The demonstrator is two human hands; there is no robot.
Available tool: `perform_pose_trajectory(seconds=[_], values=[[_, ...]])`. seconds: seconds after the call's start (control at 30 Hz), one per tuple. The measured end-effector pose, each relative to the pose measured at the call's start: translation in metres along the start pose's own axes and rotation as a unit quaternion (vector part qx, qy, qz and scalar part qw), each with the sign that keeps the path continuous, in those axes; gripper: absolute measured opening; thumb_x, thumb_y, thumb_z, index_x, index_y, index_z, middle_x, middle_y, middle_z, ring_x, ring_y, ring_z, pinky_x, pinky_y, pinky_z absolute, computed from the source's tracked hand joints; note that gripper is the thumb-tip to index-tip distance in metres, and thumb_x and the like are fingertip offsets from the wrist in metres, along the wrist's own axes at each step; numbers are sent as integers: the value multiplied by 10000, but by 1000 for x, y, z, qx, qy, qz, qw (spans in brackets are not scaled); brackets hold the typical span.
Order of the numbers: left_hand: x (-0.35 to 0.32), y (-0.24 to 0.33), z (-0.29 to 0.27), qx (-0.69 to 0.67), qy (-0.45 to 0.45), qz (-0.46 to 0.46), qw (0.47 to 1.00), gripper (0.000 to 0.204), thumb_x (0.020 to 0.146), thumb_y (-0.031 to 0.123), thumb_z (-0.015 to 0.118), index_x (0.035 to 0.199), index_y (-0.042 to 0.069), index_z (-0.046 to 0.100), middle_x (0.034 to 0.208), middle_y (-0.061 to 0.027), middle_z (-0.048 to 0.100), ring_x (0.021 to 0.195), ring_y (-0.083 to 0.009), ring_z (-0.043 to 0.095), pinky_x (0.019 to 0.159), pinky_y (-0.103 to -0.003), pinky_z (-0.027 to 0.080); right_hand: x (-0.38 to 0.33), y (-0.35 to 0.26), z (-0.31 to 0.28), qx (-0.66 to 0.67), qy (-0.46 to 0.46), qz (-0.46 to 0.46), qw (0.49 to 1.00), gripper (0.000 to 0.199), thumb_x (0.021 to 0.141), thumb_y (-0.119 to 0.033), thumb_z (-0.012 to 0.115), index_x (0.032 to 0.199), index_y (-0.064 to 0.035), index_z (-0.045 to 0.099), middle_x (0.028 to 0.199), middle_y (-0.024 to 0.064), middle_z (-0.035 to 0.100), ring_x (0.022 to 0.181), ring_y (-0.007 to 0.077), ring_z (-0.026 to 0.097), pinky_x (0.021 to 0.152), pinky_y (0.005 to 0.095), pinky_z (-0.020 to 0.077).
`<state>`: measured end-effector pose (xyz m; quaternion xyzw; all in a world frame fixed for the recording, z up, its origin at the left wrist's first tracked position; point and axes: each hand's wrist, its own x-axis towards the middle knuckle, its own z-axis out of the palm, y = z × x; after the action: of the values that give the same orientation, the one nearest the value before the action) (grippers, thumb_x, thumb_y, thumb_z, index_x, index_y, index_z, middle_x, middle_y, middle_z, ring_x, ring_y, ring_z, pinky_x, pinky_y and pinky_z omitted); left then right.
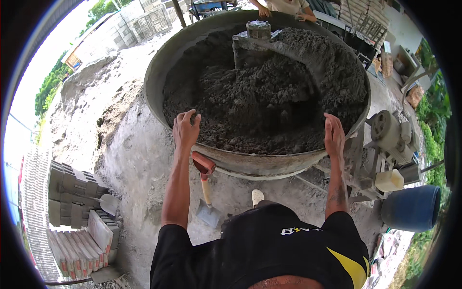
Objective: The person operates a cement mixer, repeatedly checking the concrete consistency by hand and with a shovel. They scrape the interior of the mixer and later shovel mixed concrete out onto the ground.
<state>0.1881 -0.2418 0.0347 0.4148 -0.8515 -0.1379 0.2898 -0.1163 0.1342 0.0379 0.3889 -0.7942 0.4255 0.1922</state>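
Observation:
A large round mixing pan (269, 161) stands in front of me, holding dark grey damp mix (260, 91). At the near left rim is my left hand (186, 129), its fingers slightly bent and its thumb apart, with nothing seen in it. My right hand (334, 136) is at the near right rim, fingers extended upward along the pan's edge; nothing shows in it. Whether either palm presses on the rim, I cannot tell. Below my left hand leans a shovel with a red grip (204, 164), a wooden shaft and a grey blade (208, 214). A metal hub (259, 30) sits inside the pan.
Beyond the far rim stands another person (284, 6), hands near the edge. To the right are an electric motor (385, 129), a yellowish jerrycan (389, 180) and a blue drum (410, 208). Stacked grey blocks (70, 197) and another shovel (109, 205) lie at left.

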Motion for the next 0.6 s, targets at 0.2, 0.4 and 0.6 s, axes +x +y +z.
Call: perform_pose_trajectory(seconds=[0.2,0.4,0.6], values=[[-1,20,1,93,-70,-67,991,425,978,509,500,1200,211,707,1260,-51,632,1226,-271,525,1018,-452,383,-1,-3,10,23,29,94,995,526,1051,-491,344,1232,-100,647,1217,87,644,1111,272,616,883,406,510],[-3,4,-1,112,-128,-70,983,304,965,384,560,1015,171,771,1161,-3,679,1144,-237,586,983,-410,431,-1,-8,8,91,83,114,986,321,1044,-287,482,1032,-43,689,957,87,704,772,197,664,668,321,505],[3,21,-5,158,-162,-38,973,261,886,299,676,1111,180,736,1172,-31,676,1126,-258,605,943,-417,475,-5,-9,11,123,180,73,973,192,999,-87,548,883,10,666,799,81,689,675,145,637,603,285,494]])
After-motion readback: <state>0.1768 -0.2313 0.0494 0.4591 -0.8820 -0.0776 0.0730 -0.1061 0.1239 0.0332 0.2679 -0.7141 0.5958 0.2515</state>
